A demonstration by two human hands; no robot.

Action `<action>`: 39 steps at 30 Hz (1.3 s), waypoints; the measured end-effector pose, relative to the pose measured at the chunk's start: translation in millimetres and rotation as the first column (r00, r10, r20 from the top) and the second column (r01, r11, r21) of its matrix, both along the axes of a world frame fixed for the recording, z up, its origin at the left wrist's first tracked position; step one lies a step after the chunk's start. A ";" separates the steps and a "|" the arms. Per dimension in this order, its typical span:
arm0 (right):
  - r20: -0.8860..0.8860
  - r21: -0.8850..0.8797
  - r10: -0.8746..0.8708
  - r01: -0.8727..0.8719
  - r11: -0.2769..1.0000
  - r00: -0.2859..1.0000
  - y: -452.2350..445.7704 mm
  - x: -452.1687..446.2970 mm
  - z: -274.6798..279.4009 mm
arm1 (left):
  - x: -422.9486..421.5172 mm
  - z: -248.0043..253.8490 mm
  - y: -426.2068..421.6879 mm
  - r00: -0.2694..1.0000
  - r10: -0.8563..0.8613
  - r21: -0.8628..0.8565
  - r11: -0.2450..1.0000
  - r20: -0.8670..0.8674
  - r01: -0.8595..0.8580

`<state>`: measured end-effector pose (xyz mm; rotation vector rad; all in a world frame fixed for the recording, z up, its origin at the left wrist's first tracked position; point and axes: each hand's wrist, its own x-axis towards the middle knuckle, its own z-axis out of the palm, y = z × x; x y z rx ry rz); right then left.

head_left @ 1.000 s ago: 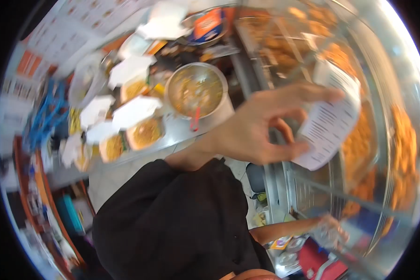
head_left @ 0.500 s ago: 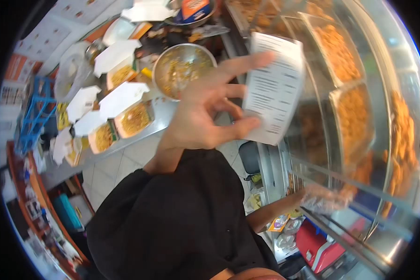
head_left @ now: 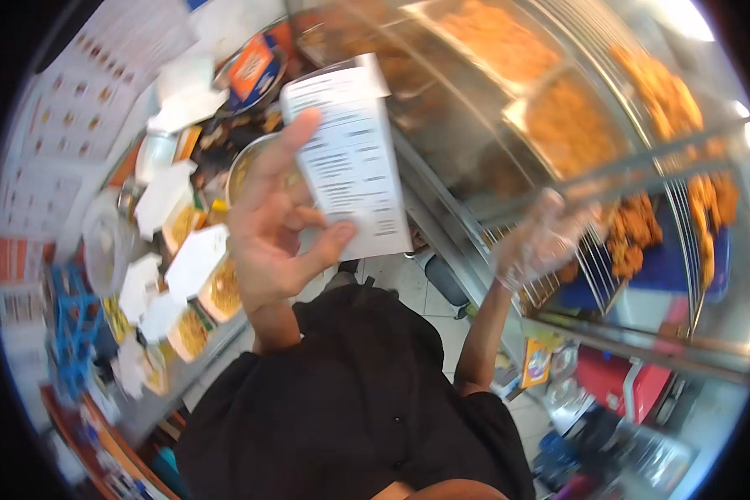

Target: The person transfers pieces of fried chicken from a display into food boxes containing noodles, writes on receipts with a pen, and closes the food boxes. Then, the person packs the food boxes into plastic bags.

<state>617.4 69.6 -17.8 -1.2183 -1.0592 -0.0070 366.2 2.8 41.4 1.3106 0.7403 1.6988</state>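
Observation:
My left hand point(head_left: 267, 233) pinches a printed paper receipt point(head_left: 350, 162) between thumb and fingers, holding it up in front of me. Rows of text cover the paper, too small and blurred to read. My right hand point(head_left: 546, 242), in a clear plastic glove, is over the wire rack point(head_left: 592, 271) in the display case. Its fingers look spread, with nothing visible in them, though motion smears them. Fried chicken pieces point(head_left: 629, 237) lie on the rack just right of that hand. Longer fried pieces point(head_left: 662, 96) sit on the upper rack.
Metal trays of fried food point(head_left: 571, 125) stand behind the case's metal frame. Left, a counter holds several open white boxes of noodles point(head_left: 190, 333) and a metal bowl point(head_left: 237, 171), partly hidden by my left hand. A red cooler point(head_left: 617, 379) stands low at right.
My view has turned, so the counter and case appear shifted. The receipt stays in my left hand, now farther left in view. My gloved right hand appears higher and more fully visible.

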 end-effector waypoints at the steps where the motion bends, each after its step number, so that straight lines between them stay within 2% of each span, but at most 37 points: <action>1: -0.048 -0.108 0.128 -0.133 0.985 0.991 -3.5 4.4 8.4 | 1.2 -0.8 2.8 0.999 0.012 0.021 1.000 -0.034 -0.012; 2: -0.081 -0.099 0.187 -0.194 0.976 0.979 -4.5 11.0 10.8 | 2.3 -2.9 5.0 0.998 0.018 0.043 0.999 -0.068 -0.015; 3: -0.116 -0.089 0.243 -0.254 0.963 0.963 -5.2 17.9 13.1 | 1.5 -4.3 5.8 0.999 -0.012 -0.012 1.000 -0.052 0.011; 5: -0.038 -0.023 0.246 -0.247 0.969 0.969 4.4 28.9 5.2 | 11.5 -3.4 11.0 0.999 -0.025 0.054 0.998 -0.035 0.027; 6: 0.020 -0.077 0.264 -0.262 0.962 0.964 6.7 28.6 1.4 | 15.4 -2.0 13.6 0.999 -0.030 0.064 0.997 -0.019 0.031; 8: 0.235 -0.087 0.162 -0.146 0.986 0.958 7.1 15.1 4.7 | 18.8 0.1 16.3 0.997 -0.063 0.052 0.996 -0.049 0.065; 10: 0.280 -0.136 0.234 -0.203 0.970 0.931 9.4 -1.5 10.9 | 16.8 1.6 18.8 0.995 -0.066 0.025 0.997 -0.072 0.068; 13: 0.065 -0.227 0.458 -0.434 0.872 0.887 18.6 21.1 12.3 | 18.5 6.3 22.7 0.995 -0.088 0.079 0.993 -0.038 0.091; 15: 0.093 -0.275 0.487 -0.448 0.851 0.868 27.4 20.2 14.9 | 17.2 8.8 25.0 0.995 -0.090 0.112 0.989 -0.034 0.093; 16: 0.219 -0.309 0.482 -0.408 0.859 0.848 28.3 17.6 25.4 | 17.5 8.5 25.1 0.996 -0.076 0.128 0.988 -0.045 0.082; 18: 0.310 -0.336 0.484 -0.382 0.861 0.819 31.6 3.0 42.8 | 11.2 8.4 23.1 0.996 -0.060 0.147 0.987 -0.062 0.069; 20: 0.241 -0.336 0.495 -0.407 0.849 0.835 32.7 -17.4 53.8 | 10.1 8.4 23.2 0.995 -0.067 0.154 0.985 -0.077 0.078; 22: 0.407 -0.411 0.450 -0.281 0.867 0.795 37.9 -8.5 44.5 | 5.7 5.3 24.0 0.992 -0.066 0.112 0.991 -0.105 0.078; 23: 0.531 -0.383 0.429 -0.245 0.891 0.731 43.9 3.4 43.6 | 7.9 3.9 28.4 0.987 -0.110 0.096 0.988 -0.121 0.122; 24: 0.645 -0.353 0.395 -0.203 0.913 0.655 52.6 21.3 42.2 | 13.9 6.8 25.5 0.994 -0.086 0.005 0.996 -0.067 0.087; 25: 0.731 -0.311 0.334 -0.145 0.939 0.595 63.5 45.5 33.1 | 16.8 5.6 26.2 0.996 -0.074 0.039 0.996 -0.055 0.077; 28: 0.728 -0.333 0.184 0.107 0.937 0.660 79.9 111.6 48.3 | 6.5 -0.9 30.8 0.994 -0.064 0.079 0.994 -0.092 0.071; 29: 0.720 -0.472 0.227 0.224 0.852 0.655 83.0 125.2 52.0 | 3.5 -1.1 30.8 0.992 -0.073 0.053 0.996 -0.101 0.078; 31: 0.674 -0.692 0.312 0.425 0.583 0.669 86.2 140.9 57.5 | -0.2 -5.3 33.2 0.995 -0.062 0.062 0.996 -0.079 0.067; 33: 0.479 -0.877 0.511 0.371 0.304 0.714 98.1 145.4 63.7 | -1.7 -7.1 35.8 0.996 -0.029 0.058 0.998 -0.080 0.034; 35: 0.421 -0.907 0.603 0.298 0.298 0.677 112.2 166.7 41.8 | -4.3 -9.1 37.0 0.997 -0.022 0.049 0.998 -0.080 0.026; 37: 0.748 -0.646 0.416 0.425 0.634 0.517 107.0 163.5 16.7 | -6.7 -10.1 39.4 0.997 -0.025 0.046 0.999 -0.078 0.029; 38: 0.865 -0.462 0.272 0.459 0.759 0.421 104.7 159.5 13.4 | -7.3 -9.8 41.1 0.997 -0.030 0.050 0.998 -0.074 0.033; 39: 0.766 -0.629 0.404 0.453 0.632 0.500 109.7 156.9 15.9 | -7.9 -9.9 41.9 0.997 -0.036 0.052 0.998 -0.072 0.039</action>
